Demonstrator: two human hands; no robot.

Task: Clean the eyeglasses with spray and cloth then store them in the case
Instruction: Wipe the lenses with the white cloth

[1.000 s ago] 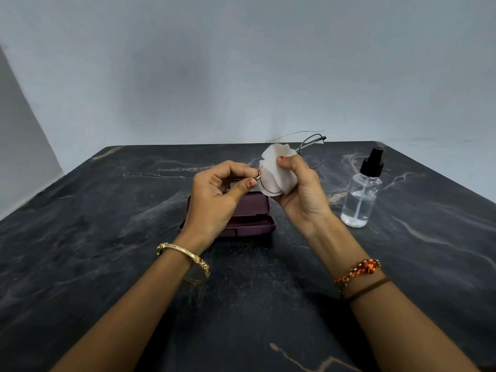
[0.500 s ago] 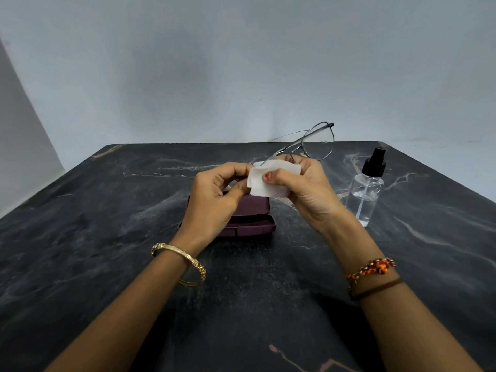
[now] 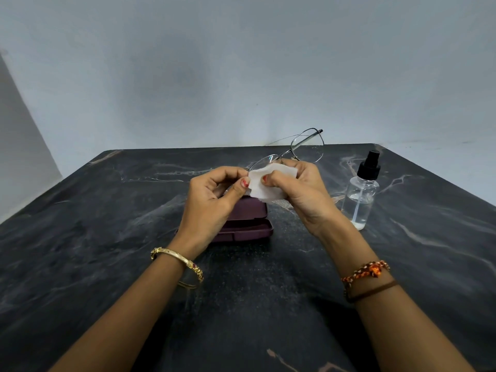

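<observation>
Both hands share the grip on the glasses (image 3: 300, 150), held in the air above the middle of the bench (image 3: 80, 237): the left hand (image 3: 212, 200) pinches the frame at its near end between thumb and forefinger, and the right hand (image 3: 300, 191) is closed on the white cloth (image 3: 265, 183), which is folded over the nearer lens with the thumb pressing on it. The farther lens and one thin arm stick out past the right hand, toward the far edge of the bench. To do this wiping step well, I would judge it best to hold the frame by its rim or bridge rather than by the thin arm, keep cloth on both faces of the lens, rub lightly in small circles, then shift along to the uncovered lens. The dark purple case (image 3: 247, 221) lies shut on the bench just under the hands, so it will need opening before storing. The clear spray bottle (image 3: 361, 200) with a black top stands upright toward the right edge, close beside the right wrist. No brand, label or writing can be read on the bottle, case or cloth.
</observation>
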